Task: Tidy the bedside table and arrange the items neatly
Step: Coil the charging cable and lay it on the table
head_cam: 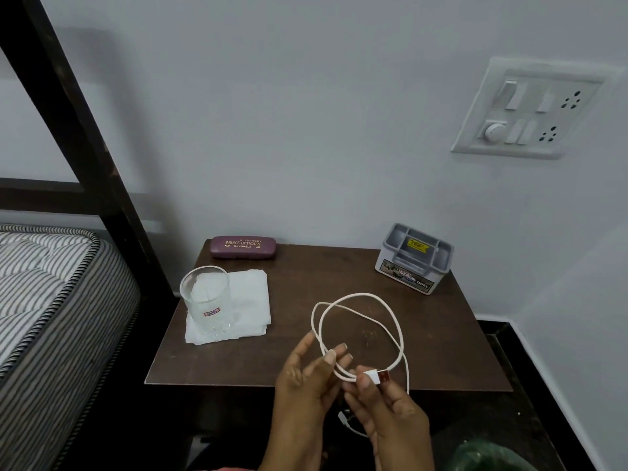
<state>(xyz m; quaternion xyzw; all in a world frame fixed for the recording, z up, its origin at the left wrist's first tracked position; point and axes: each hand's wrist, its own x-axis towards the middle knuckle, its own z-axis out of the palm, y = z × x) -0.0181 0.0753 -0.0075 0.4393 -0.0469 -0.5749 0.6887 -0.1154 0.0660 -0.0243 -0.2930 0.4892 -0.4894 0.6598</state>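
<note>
1. Desk (306, 273): dark wood, set beside the bed.
2. Cable (360, 295): white, light and limp, likely springy. It is looped above the front edge with its tail hanging below. Best held at the gathered strands.
3. Hands: close together. The left hand (306, 379) grips the strands and the right hand (387, 413) pinches the plug (375, 376).
4. Napkins (249, 300): folded, at the left edge.
5. Organiser (416, 258): grey, at the back right corner.
6. Glass (207, 300): stands on the napkins. Fragile, and the nearest obstacle.
7. Spectacle case (242, 247): at the back left corner.
</note>
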